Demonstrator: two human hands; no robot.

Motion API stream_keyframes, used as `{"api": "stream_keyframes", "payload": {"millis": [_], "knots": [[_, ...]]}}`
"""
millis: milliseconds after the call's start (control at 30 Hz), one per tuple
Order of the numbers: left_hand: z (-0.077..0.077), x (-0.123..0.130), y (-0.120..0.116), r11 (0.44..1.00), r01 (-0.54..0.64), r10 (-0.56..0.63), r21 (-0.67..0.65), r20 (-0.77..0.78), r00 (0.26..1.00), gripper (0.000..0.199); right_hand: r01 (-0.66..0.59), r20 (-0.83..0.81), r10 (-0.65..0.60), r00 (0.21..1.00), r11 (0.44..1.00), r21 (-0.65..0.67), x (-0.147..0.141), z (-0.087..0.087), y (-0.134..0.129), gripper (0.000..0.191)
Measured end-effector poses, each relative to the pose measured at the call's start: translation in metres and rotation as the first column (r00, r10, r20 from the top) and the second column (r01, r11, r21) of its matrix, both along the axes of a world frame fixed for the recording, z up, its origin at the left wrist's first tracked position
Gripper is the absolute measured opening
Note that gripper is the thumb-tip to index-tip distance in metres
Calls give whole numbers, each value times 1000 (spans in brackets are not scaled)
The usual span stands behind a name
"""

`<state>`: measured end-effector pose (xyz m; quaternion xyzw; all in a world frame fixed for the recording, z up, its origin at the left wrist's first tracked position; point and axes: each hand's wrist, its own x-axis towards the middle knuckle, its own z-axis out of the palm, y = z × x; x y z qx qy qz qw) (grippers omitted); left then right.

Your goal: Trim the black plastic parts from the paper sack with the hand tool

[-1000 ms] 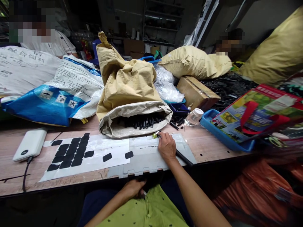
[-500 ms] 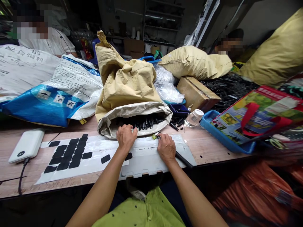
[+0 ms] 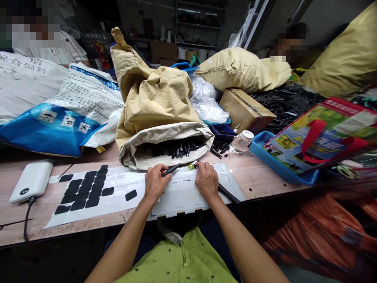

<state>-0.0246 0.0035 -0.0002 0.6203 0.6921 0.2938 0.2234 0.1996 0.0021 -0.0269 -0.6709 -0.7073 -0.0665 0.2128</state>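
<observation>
My left hand (image 3: 156, 181) is closed on a slim black pen-shaped piece (image 3: 172, 169), pinched between thumb and fingers, with its tip pointing right. My right hand (image 3: 207, 180) is wrapped round a long black-handled tool (image 3: 229, 194). The tool's yellow-green end (image 3: 193, 165) shows beyond the fingers; its kind is unclear. Both hands are over a pale board (image 3: 188, 198). Behind them lies a tan sack (image 3: 159, 98) with its mouth towards me, holding several black pieces (image 3: 179, 150) like the one in my left hand.
A white sheet (image 3: 118, 177) with black rounded squares lies left, beside a white power bank (image 3: 32, 181) with a cable. To the right are a clear jar (image 3: 242, 141), loose black pieces (image 3: 217, 152), a blue tray (image 3: 282, 163) under a printed bag (image 3: 321, 133), and a cardboard box (image 3: 246, 110).
My left hand has come back from the sack's mouth with a black pen-shaped piece in its fingers. The right hand has stayed nearly in place with the tool. The view has shifted slightly.
</observation>
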Motion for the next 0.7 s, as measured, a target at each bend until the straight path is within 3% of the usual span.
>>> {"api": "stream_keyframes", "payload": {"millis": [167, 400, 700], "knots": [[-13, 0, -11, 996, 74, -73, -56, 26, 997, 17, 5, -3, -5, 1000, 1000, 2, 0, -1, 0, 25], [-13, -3, -7, 988, 131, -131, -78, 4, 991, 27, 8, -1, -8, 1000, 1000, -5, 0, 0, 0, 25], [-14, 3, -9, 994, 89, -91, -63, -16, 996, 17, 8, -1, -8, 1000, 1000, 7, -1, 0, 0, 24]]}}
